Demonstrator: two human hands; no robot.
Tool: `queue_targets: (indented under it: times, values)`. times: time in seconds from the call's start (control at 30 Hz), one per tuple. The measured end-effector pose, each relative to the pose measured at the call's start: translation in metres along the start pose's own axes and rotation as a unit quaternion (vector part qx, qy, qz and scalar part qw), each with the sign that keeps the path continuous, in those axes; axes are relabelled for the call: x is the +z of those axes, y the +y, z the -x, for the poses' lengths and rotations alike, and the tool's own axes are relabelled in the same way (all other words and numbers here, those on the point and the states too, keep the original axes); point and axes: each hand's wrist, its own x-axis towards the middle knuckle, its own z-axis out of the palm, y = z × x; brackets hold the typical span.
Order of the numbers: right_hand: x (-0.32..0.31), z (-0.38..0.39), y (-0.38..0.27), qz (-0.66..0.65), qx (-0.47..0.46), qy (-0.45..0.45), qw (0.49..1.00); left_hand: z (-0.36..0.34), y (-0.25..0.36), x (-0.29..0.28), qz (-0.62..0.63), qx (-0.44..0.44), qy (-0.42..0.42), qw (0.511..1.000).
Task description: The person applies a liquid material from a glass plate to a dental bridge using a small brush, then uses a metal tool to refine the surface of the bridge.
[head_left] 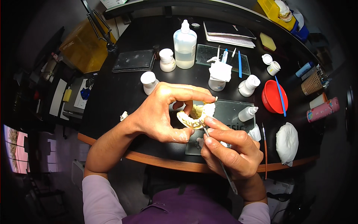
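My left hand (158, 110) is closed around a pale yellow dental cast (187, 121), its thumb below and its fingers along the far side. The row of teeth shows, with a whiter patch at the cast's right end. In my right hand (236, 147) is a slim metal dental instrument (227, 176), pinched like a pen. Its tip meets the near side of the teeth, though my fingers partly cover that spot. Both hands are above a dark glass slab (231, 108) near the table's front edge.
Right of my hands lie a small dropper bottle (247, 113), a brush (265, 149) and a crumpled white cloth (287, 143). A red bowl (274, 97) with a blue stick stands farther right. Beyond are white jars (149, 83), a large clear bottle (184, 46) and another glass plate (205, 52).
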Motion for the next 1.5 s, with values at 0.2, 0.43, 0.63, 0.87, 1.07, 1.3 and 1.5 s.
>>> queue_targets:
  times: [0.2, 0.43, 0.63, 0.87, 1.07, 1.3, 1.5]
  values:
    - [-0.0019, -0.0002, -0.0003, 0.002, 0.009, -0.006, 1.000, 0.0004, -0.0012, 0.0002, -0.012, -0.005, 0.006, 1.000]
    - [-0.0008, -0.0008, 0.0030, 0.001, -0.002, 0.001, 1.000, -0.0010, -0.0010, -0.0011, -0.011, -0.003, 0.004, 1.000]
    - [0.0004, -0.0007, 0.0030, 0.002, -0.019, 0.011, 1.000, -0.0002, -0.0008, -0.0002, -0.016, 0.000, 0.005, 1.000]
    - [0.0004, -0.0007, 0.0039, 0.006, -0.016, 0.010, 1.000, 0.0006, -0.0028, -0.0006, -0.019, 0.000, 0.005, 1.000]
    - [-0.0002, -0.0015, 0.0030, 0.003, -0.018, 0.010, 1.000, 0.0006, -0.0025, -0.0008, -0.018, -0.001, 0.007, 1.000]
    - [-0.0007, -0.0010, 0.0042, 0.002, -0.013, 0.008, 1.000, 0.0003, -0.0020, 0.0003, -0.012, -0.008, 0.011, 1.000]
    - [-0.0024, -0.0004, -0.0007, -0.001, 0.010, -0.003, 1.000, 0.0010, -0.0007, 0.0008, -0.013, -0.013, 0.010, 1.000]
